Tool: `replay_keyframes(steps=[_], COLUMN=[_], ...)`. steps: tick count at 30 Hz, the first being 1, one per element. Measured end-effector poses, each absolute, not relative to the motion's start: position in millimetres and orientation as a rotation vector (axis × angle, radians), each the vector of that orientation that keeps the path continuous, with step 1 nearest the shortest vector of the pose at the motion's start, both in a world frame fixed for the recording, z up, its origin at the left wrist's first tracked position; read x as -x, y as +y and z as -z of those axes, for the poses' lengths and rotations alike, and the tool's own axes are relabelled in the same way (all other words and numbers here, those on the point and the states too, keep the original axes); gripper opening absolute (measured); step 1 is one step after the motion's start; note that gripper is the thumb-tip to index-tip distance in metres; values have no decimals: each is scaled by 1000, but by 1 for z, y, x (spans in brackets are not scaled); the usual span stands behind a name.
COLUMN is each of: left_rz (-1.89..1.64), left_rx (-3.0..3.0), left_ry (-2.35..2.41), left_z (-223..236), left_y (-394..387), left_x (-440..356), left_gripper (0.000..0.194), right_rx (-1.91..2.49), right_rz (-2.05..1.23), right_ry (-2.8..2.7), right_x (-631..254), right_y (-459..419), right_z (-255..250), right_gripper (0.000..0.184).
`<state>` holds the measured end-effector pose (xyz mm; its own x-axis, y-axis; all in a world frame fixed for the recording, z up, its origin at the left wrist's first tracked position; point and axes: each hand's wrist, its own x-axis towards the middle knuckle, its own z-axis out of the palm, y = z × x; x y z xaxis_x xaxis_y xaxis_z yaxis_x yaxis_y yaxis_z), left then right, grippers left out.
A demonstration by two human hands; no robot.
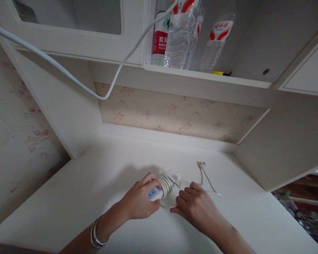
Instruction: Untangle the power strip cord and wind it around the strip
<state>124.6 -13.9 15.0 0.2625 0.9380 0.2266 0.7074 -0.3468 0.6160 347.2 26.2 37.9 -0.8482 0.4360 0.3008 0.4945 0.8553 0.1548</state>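
Observation:
My left hand (144,197) is closed around one end of a white power strip (155,194) with a blue socket face. Several turns of its cream cord (166,185) are wound around the strip's other end. Just to the right, my right hand (194,206) is closed on the cord, which runs from the coil into its fingers. Beyond that hand the free length comes out, bends on the desk and ends in a plug (201,164) lying farther back. Part of the strip is hidden by my left hand and the windings.
The white desk (95,183) has side panels and a low back ledge. Above it is an open shelf (209,79) with several plastic bottles (178,38). A pale cable (76,83) hangs across the upper left. Blurred items are at the lower right edge.

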Motion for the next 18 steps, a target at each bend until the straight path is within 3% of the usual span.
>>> replay_keyframes(steps=[6,14,18], left_rz=[-732,-752,-944], left_rx=[-2298,-2283,-2065], left_ry=[1335,1024,658], left_z=[-12,-21,-32], left_y=[-31,-39,-43], left_x=[-142,-143,-148], left_gripper=[24,20,15], right_rx=[531,403,226], right_rz=[68,-619,-1020], right_ry=[-2818,-2788,-2628], right_x=[-349,-343,-329], right_y=[39,61,72], right_z=[-71,-83,-71], right_gripper=[43,40,49])
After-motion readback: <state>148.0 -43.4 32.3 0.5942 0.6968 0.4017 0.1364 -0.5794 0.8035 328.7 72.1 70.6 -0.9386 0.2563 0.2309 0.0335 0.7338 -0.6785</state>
